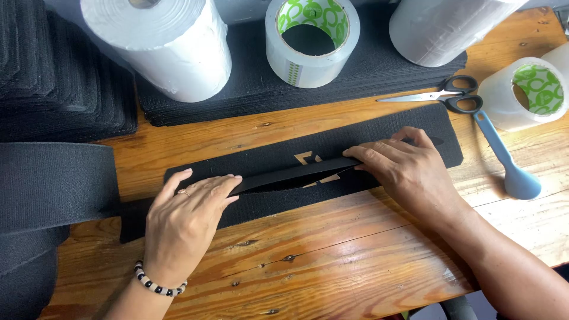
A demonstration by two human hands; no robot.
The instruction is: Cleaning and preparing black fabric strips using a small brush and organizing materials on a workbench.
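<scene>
A long black fabric piece (415, 127) lies flat on the wooden table (332, 261), with a cut-out opening near its middle. A narrow black strap (290, 175) runs across it from left to right. My left hand (186, 222), with a ring and a beaded bracelet, presses flat on the strap and the left part of the fabric. My right hand (406, 169) presses its fingertips on the strap's right end, over the fabric. The strap bows up slightly between the two hands.
Two white film rolls (172, 50) (441, 26) and a clear tape roll (311, 41) stand on stacked black fabric (249, 89). Scissors (450, 95), a blue-handled tool (510, 163) and another tape roll (527, 92) lie right. Wide black webbing (53, 184) drapes left.
</scene>
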